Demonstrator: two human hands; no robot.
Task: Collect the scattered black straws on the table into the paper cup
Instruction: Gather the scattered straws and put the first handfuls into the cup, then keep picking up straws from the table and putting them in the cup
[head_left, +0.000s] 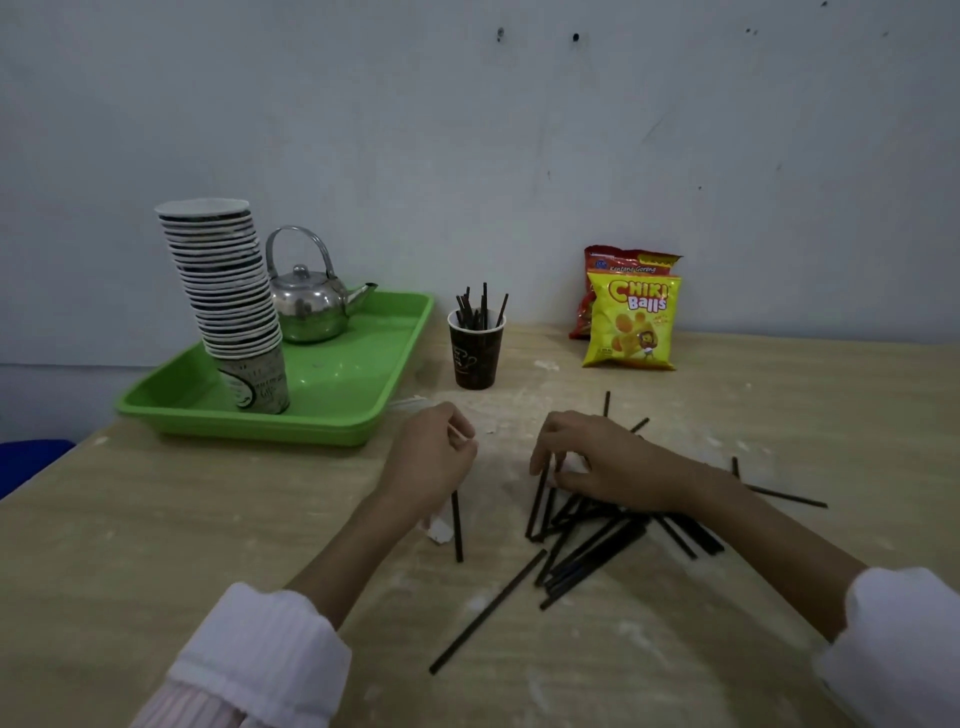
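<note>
Watching the left hand (434, 457) clamp one straw (456, 525) while the right hand (597, 460) pinches another from the pile (597, 545) near the paper cup (476, 353), I'd worry a clumsy drop-in tips that cup.

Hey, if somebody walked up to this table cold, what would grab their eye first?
Probably the bright green tray at the back left, carrying a leaning stack of paper cups and a shiny kettle. Next, the yellow snack bag against the wall at the back right. Then the pile of black straws under the right hand, while the left hand holds one straw near the dark paper cup, which already holds several.
</note>
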